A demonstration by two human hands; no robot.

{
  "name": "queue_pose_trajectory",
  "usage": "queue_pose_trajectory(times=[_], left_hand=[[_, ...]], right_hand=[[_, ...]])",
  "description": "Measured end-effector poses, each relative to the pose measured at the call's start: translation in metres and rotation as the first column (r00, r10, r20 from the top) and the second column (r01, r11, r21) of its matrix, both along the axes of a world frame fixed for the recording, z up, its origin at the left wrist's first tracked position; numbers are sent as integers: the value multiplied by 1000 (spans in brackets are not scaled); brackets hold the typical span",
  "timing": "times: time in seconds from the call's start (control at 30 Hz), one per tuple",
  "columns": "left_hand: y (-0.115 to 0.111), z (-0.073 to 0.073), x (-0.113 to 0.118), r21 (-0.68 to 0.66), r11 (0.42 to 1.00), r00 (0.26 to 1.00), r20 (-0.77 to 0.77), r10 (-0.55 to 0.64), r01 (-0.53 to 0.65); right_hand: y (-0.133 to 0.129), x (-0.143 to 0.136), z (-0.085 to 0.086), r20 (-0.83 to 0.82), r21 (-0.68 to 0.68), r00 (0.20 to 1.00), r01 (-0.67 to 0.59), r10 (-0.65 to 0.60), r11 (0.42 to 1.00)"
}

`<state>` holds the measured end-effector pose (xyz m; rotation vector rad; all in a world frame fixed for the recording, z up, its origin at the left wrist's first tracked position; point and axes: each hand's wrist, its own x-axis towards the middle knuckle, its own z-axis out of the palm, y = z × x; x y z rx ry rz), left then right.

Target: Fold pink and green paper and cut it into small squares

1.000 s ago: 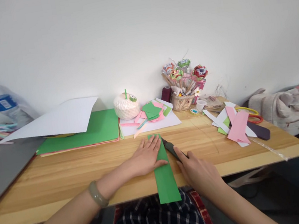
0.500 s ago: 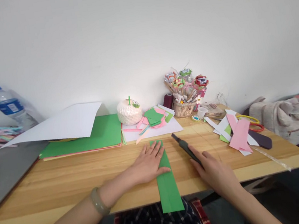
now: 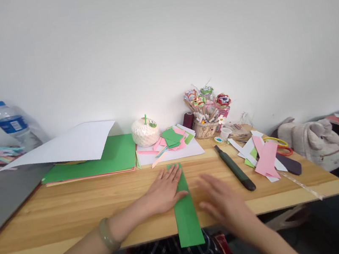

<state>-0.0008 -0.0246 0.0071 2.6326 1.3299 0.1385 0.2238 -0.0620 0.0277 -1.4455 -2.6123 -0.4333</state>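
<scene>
A long green paper strip [image 3: 188,222] lies on the wooden table, its near end hanging past the front edge. My left hand [image 3: 165,190] rests flat on its upper part with fingers spread. To the strip's right, my right hand [image 3: 221,200] is over the table, slightly blurred, its fingers apart and nothing in them. A dark green cutter [image 3: 236,169] lies on the table beyond my right hand, pointing up and to the left, untouched.
Green sheets [image 3: 122,151] lie at the back left under white paper [image 3: 72,144]. Behind stand a white foam-wrapped ball [image 3: 145,133], cut scraps [image 3: 172,138] and a flower basket [image 3: 206,129]. Pink pieces [image 3: 266,161] and scissors lie right; a bottle [image 3: 13,125] stands left.
My right hand has let go of the cutter, which now lies on the table, and has moved left toward the green strip. My left hand stays on the strip.
</scene>
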Motion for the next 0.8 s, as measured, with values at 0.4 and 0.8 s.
queue_pose_trajectory(times=[0.4, 0.8], left_hand=[[1, 2, 3, -25, 999, 999, -37, 27, -28], [2, 10, 2, -89, 996, 1000, 21, 14, -12]], right_hand=[[-45, 13, 25, -650, -351, 748, -457, 139, 818], [67, 166, 100, -875, 210, 456, 660, -162, 722]])
